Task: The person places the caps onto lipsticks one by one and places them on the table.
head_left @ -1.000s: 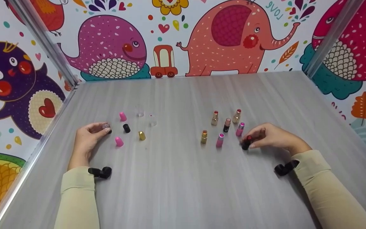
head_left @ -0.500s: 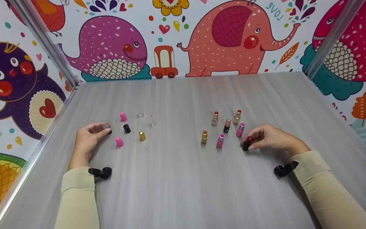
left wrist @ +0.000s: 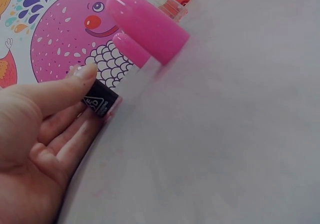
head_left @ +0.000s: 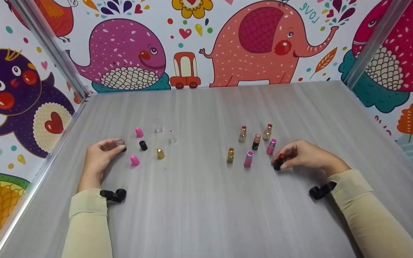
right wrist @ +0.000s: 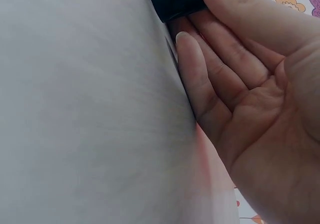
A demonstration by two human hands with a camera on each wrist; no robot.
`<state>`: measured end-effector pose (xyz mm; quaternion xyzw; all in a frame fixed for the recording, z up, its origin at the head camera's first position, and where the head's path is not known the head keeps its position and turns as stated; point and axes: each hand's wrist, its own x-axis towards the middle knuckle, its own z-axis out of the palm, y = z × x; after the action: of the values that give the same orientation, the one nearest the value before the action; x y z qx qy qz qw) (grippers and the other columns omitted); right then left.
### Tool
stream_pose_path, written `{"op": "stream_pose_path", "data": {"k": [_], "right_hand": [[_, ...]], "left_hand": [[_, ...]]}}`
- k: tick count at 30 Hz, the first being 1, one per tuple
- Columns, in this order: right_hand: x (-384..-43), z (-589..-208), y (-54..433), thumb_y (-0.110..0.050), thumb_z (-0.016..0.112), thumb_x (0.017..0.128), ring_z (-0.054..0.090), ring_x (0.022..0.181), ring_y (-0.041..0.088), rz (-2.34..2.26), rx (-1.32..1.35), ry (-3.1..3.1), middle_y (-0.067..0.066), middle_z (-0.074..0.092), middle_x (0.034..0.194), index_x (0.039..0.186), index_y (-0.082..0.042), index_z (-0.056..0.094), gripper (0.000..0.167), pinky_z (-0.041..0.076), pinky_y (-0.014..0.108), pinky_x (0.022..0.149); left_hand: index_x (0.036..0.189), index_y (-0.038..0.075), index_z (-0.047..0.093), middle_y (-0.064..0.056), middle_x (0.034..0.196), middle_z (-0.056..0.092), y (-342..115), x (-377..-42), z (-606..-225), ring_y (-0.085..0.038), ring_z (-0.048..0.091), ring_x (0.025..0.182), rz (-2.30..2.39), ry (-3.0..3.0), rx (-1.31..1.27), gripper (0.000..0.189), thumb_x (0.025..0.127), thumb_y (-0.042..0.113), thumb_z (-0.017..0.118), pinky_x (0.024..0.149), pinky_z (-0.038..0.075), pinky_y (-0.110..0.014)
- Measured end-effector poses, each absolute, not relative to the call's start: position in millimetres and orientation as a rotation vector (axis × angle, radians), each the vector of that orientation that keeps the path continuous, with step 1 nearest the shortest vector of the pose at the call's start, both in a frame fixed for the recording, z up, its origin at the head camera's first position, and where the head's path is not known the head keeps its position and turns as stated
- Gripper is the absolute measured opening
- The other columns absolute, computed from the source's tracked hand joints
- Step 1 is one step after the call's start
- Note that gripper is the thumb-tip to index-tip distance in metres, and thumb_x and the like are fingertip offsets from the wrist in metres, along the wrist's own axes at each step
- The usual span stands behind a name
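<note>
My left hand [head_left: 100, 154] pinches a small black lipstick cap with a clear top [left wrist: 101, 99] between thumb and fingers, low over the table. White print shows on its black side in the left wrist view. At the right, my right hand [head_left: 307, 156] holds a black lipstick [right wrist: 177, 2] upright by its body, its red tip showing in the head view. Nearest the left hand are a black cap [head_left: 143, 145] and two pink caps, one farther back [head_left: 139, 132] and one nearer [head_left: 134, 160]. A pink lipstick [head_left: 271, 146] stands uncapped just beside the right fingers.
A gold cap [head_left: 160, 153] and two clear caps [head_left: 158, 125] stand in the left group. Several uncapped lipsticks, including a gold one [head_left: 230, 155] and another pink one [head_left: 248, 159], stand upright in the right group. Cartoon-printed walls [head_left: 192, 32] border the grey table [head_left: 199, 200].
</note>
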<state>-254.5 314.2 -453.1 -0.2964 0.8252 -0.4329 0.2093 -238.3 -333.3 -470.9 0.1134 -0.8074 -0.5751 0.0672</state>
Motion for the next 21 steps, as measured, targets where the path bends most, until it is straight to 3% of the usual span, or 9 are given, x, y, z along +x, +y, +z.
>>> {"op": "stream_pose_path", "data": {"k": [15, 21], "right_hand": [[-256, -450, 313, -0.010, 0.086, 0.091, 0.066, 0.090, 0.008, -1.180, -0.827, 2.286, 0.010, 0.080, 0.109, 0.118, -0.006, 0.080, 0.028, 0.054, 0.019, 0.079], [-255, -451, 313, -0.010, 0.085, 0.091, 0.066, 0.091, 0.009, -1.186, -0.835, 2.283, 0.010, 0.080, 0.110, 0.117, -0.006, 0.080, 0.027, 0.054, 0.019, 0.079]], "left_hand": [[0.132, -0.001, 0.071, 0.023, 0.096, 0.074, -332, -239, -465, 0.005, 0.067, 0.098, -1.799, -2.396, 0.387, 0.045, 0.094, 0.018, 0.085, 0.086, 0.053, -0.012], [0.130, 0.002, 0.073, 0.018, 0.097, 0.078, -329, -241, -457, 0.001, 0.073, 0.095, -1.964, -2.253, 0.392, 0.041, 0.093, 0.013, 0.085, 0.086, 0.058, -0.016]]}}
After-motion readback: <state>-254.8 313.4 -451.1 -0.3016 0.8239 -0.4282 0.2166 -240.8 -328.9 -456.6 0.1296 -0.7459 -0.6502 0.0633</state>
